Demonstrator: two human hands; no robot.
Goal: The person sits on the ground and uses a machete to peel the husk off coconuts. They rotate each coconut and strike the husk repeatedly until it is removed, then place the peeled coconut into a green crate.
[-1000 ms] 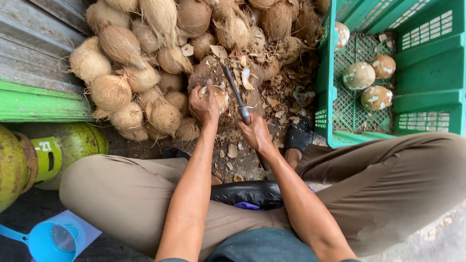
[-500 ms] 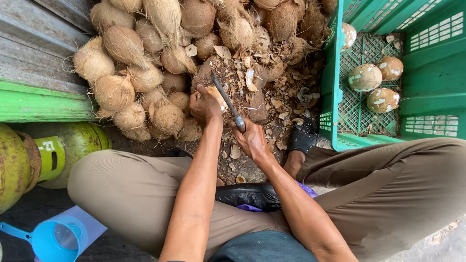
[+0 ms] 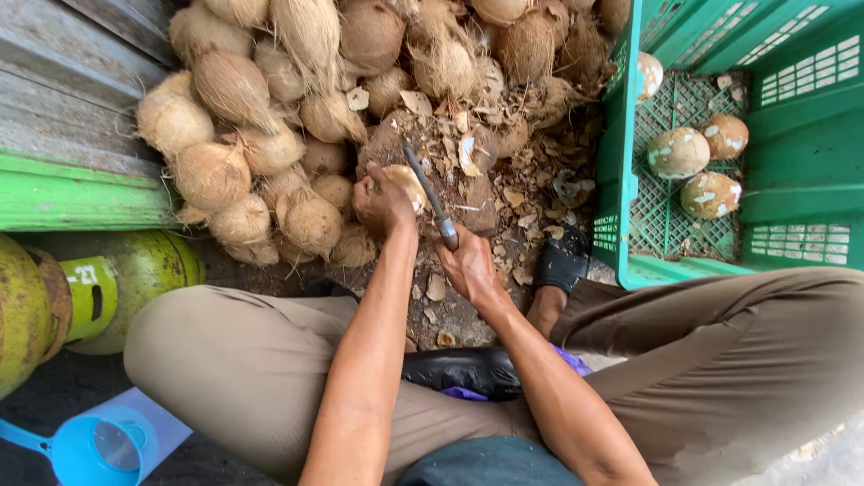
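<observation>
Brown husk chips litter the ground at centre frame, where my left hand (image 3: 382, 205) has its grip closed round one coconut (image 3: 405, 184) and my right hand (image 3: 468, 267) is clenched on the knife (image 3: 430, 196) laid against it. Four peeled coconuts (image 3: 678, 151) lie in the green crate (image 3: 792, 135) at the upper right. By my judgement the work is barely begun: upwards of twenty husked ones still sit in the heap (image 3: 270, 135) at upper left.
</observation>
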